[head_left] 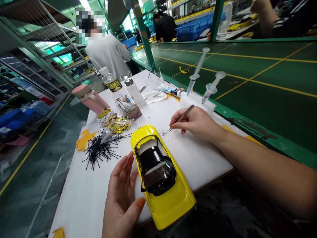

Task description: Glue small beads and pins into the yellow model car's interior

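A yellow toy car body [170,205] with a black roof and a dark window lies on the white tabletop, its near end at the table's front edge. At its left side is my left hand [121,198], fingers apart and curved, the thumb against or very close to the body's edge. My right hand [195,124] pinches a pair of metal tweezers [184,115]. The tweezers' tips point down at a scatter of tiny dark parts [163,133] on the table, just right of the car's far end. Whether a part is between the tips is too small to tell.
Left of the car lies a heap of thin black sticks [95,150]. Behind are a pink flask [90,99], a tape roll [104,114], a labelled bottle [112,81] and a glue tube [170,90]. Two syringes [198,71] stand upright at the right. A person in grey [107,53] sits beyond.
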Tool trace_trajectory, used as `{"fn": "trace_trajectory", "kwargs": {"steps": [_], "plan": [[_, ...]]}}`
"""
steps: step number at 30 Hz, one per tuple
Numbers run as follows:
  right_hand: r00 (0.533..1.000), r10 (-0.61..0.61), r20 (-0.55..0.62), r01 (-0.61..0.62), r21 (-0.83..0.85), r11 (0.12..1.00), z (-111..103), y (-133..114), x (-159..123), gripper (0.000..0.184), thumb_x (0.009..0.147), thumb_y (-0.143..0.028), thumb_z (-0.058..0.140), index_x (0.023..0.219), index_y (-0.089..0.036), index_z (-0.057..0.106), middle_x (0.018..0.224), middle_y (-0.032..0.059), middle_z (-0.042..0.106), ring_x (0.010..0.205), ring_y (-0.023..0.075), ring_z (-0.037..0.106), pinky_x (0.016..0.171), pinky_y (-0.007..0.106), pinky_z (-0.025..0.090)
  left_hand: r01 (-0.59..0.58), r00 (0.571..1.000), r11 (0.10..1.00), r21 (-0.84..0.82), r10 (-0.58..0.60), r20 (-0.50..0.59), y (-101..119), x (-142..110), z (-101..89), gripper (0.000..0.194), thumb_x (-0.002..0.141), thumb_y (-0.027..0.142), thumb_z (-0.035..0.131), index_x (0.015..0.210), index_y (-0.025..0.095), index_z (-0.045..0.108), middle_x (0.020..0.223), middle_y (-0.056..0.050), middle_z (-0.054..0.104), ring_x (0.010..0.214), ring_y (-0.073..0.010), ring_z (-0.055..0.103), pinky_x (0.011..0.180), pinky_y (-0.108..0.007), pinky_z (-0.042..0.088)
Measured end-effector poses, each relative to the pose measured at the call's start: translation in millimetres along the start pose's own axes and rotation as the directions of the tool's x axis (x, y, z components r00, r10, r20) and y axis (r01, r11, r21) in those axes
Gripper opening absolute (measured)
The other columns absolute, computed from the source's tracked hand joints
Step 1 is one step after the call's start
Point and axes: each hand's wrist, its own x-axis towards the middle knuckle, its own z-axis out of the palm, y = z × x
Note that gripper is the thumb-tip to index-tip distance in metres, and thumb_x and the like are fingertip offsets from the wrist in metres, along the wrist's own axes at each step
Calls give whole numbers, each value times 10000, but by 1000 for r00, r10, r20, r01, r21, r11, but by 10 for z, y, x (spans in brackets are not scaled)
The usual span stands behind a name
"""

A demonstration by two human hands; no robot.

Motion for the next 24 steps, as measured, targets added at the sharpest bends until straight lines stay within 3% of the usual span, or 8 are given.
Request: {"fn": "trace_trajectory", "kwargs": {"steps": [9, 16, 24], "plan": [[999, -44, 7, 44, -153, 987, 50, 1, -19, 71, 817, -221, 733, 805, -152, 743, 735, 47, 758, 521, 136, 643, 522, 266, 495, 27, 999, 1000, 4, -27, -39, 0, -4, 28, 745, 758, 512, 888, 1429, 392, 589, 1622, -53, 493, 1550, -380, 381, 1241, -516, 433], [999, -40, -11, 38, -184, 982, 53, 14, -30, 76, 821, -228, 728, 811, -154, 745, 787, 55, 769, 559, 141, 649, 541, 275, 520, 4, 1000, 1000, -12, -4, -21, 53, 4, 43, 691, 767, 499, 886, 1397, 399, 621, 1592, -62, 526, 1433, -366, 546, 1162, -479, 529], [997, -79, -23, 72, -216, 974, 54, 17, -34, 71, 839, -221, 720, 813, -167, 759, 787, 42, 769, 571, 139, 650, 559, 276, 519, -26, 999, 1000, 13, 26, -35, 33, 2, 27, 674, 767, 493, 884, 1387, 407, 635, 1574, -54, 550, 1485, -372, 485, 1165, -472, 527]]}}
